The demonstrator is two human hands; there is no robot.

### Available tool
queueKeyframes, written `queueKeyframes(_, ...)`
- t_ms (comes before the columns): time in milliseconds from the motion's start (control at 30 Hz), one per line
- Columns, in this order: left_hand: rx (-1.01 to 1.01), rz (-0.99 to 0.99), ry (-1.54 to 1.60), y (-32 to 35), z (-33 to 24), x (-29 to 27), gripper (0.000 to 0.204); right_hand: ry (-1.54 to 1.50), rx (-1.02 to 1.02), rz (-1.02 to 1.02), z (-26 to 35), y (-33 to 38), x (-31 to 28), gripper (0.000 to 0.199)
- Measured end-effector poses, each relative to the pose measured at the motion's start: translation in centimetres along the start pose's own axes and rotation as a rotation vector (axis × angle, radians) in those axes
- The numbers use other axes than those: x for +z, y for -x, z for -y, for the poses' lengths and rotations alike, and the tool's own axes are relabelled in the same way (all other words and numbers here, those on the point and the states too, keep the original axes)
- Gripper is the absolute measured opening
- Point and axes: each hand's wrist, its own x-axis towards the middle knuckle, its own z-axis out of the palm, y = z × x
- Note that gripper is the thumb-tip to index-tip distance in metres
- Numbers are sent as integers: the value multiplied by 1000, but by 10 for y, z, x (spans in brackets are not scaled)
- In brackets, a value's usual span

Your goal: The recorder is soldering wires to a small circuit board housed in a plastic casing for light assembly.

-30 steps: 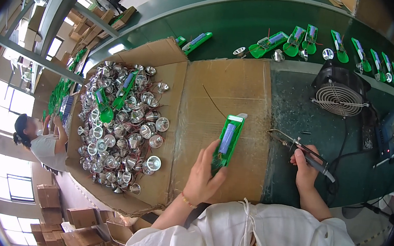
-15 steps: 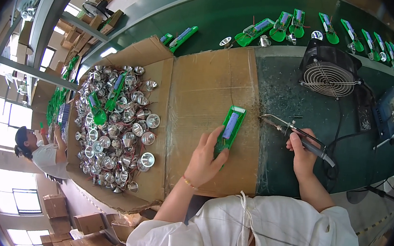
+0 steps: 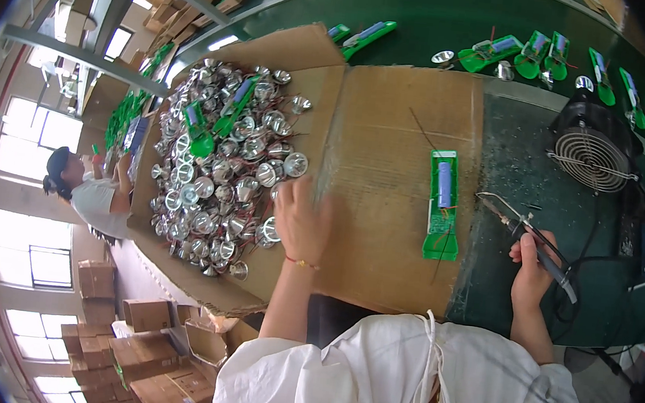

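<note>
A green flashlight housing (image 3: 441, 228) lies by itself on the cardboard sheet (image 3: 384, 207), with a purple-blue battery (image 3: 444, 184) and a small circuit board with wires in it. To its right my right hand (image 3: 533, 270) is closed round the handle of a soldering iron (image 3: 553, 269), whose thin metal feed tube and tip point left toward the housing. My left hand (image 3: 303, 221) is at the right edge of a heap of silver reflector cups (image 3: 225, 169). Motion smears its fingers, and what they touch is partly hidden.
The cups lie in an open cardboard box (image 3: 316, 69); two green housings (image 3: 199, 141) rest on them. A black fan (image 3: 593, 154) with a wire grille stands at the far right. Beyond, more green housings (image 3: 500, 51) line a green belt (image 3: 425, 17). Another person (image 3: 95, 187) works at the far left.
My left hand has let go of the green housing and moved left to the reflector cups. The housing now lies straighter on the cardboard. My right hand still holds the soldering iron; the view has shifted.
</note>
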Motion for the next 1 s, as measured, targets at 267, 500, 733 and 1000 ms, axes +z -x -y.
queueKeyframes(267, -260, 79, -76, -24, 26, -13, 33, -32, -13, 23, -8, -1, 4, 18)
queueKeyframes(500, -148, 84, -329, -22, 46, -17, 16, 87, -500, 369, -1, 28, 29, 28)
queueKeyframes(733, -63, -15, 397, -22, 13, -22, 9, -158, -280, 488, 0, 38, 37, 29)
queueKeyframes(1000, -146, 392, 744, 11, -42, -10, 8, -95, -165, 421, 15, 40, 16, 23)
